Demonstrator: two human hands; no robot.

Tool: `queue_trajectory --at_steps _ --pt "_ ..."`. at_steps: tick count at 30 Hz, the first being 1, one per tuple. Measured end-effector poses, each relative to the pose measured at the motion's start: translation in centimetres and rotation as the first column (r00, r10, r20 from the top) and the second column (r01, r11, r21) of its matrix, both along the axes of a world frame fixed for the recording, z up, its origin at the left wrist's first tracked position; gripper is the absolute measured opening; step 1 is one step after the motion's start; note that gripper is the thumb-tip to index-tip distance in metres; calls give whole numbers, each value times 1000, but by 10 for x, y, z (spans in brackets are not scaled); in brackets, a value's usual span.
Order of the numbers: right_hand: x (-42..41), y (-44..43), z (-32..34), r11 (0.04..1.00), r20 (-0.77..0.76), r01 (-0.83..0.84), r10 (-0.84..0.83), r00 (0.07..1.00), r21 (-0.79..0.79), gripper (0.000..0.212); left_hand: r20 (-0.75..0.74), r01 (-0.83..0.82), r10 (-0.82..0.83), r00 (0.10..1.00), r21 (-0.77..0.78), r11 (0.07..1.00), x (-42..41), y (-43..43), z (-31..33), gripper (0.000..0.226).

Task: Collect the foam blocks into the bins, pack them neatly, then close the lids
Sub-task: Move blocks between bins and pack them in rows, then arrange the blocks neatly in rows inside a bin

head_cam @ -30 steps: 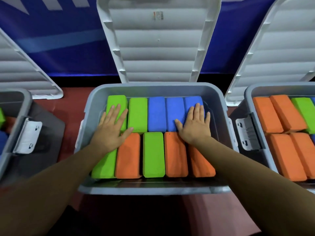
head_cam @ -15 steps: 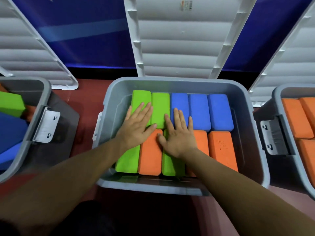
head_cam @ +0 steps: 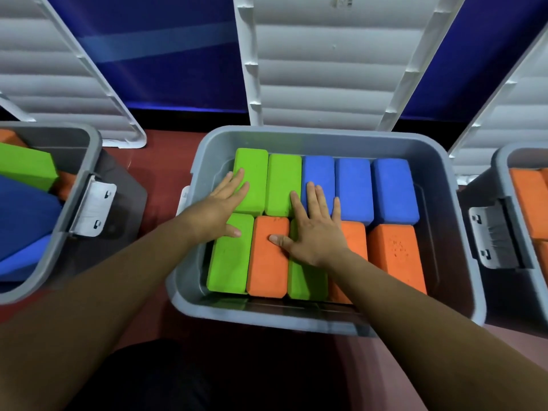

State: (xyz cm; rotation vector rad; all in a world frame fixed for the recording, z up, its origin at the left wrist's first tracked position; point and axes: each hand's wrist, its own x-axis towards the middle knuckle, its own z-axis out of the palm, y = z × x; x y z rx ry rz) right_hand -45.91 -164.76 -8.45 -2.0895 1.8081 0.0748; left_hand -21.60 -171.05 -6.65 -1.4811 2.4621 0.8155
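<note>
A grey bin (head_cam: 323,317) in front of me holds two rows of foam blocks lying flat. The far row has two green blocks (head_cam: 283,179) and three blue blocks (head_cam: 393,188). The near row alternates green (head_cam: 229,262) and orange (head_cam: 267,268), with an orange block (head_cam: 396,256) at the right end. My left hand (head_cam: 221,207) lies flat with straight fingers on the far-left green block. My right hand (head_cam: 312,229) presses flat across the middle blocks, fingers spread. The bin's white ribbed lid (head_cam: 329,60) stands open behind it.
A second grey bin (head_cam: 74,203) at the left holds loosely piled green, blue and orange blocks, with its white latch (head_cam: 95,204) facing me. A third bin (head_cam: 504,161) at the right holds orange blocks. Both have open lids leaning behind them. The floor is dark red.
My right hand moved from the right-hand blue blocks to the middle of the bin. My left hand slid slightly toward the left edge. The view shifted left.
</note>
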Motion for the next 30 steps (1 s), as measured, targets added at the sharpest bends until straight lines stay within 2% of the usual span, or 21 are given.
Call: queue_trajectory --at_steps 4,7,10,13,16,19,21,24,27,29,30 --pt "-2 1 -1 1000 -1 -5 5 1000 -8 107 22 4 -2 1000 -77 997 4 0 3 114" --pt "-10 3 1 1000 -6 -13 13 1000 13 108 115 6 10 993 -134 991 3 3 9 113" --pt "-18 5 1 999 -70 -33 32 997 -9 109 86 14 2 996 -179 984 -1 8 9 117" --pt "-17 2 0 998 -46 -52 50 998 -34 110 100 64 -43 994 -224 973 0 7 8 114" --pt "-25 6 1 998 -101 -19 12 995 -67 99 194 155 -105 975 -266 951 -3 3 7 114" --pt "-33 11 -2 992 -177 83 -99 979 -99 93 149 239 -206 967 -251 938 -8 -5 0 115" --pt "-32 9 -5 993 -178 57 -75 981 -105 89 134 284 -260 956 -214 935 -10 -9 -10 113" --pt "-31 6 -8 992 -170 37 -58 984 -124 80 210 313 -259 943 -290 904 -12 -5 -22 100" --pt "-33 4 -3 999 -176 29 -34 984 -29 78 317 322 -230 920 -279 904 -19 1 -13 90" --pt "-35 1 16 994 -141 43 -28 990 104 81 372 267 -188 909 -173 948 -33 6 8 84" --pt "-35 0 30 985 -116 66 -48 992 160 84 338 190 -140 931 -118 975 -40 10 19 81"
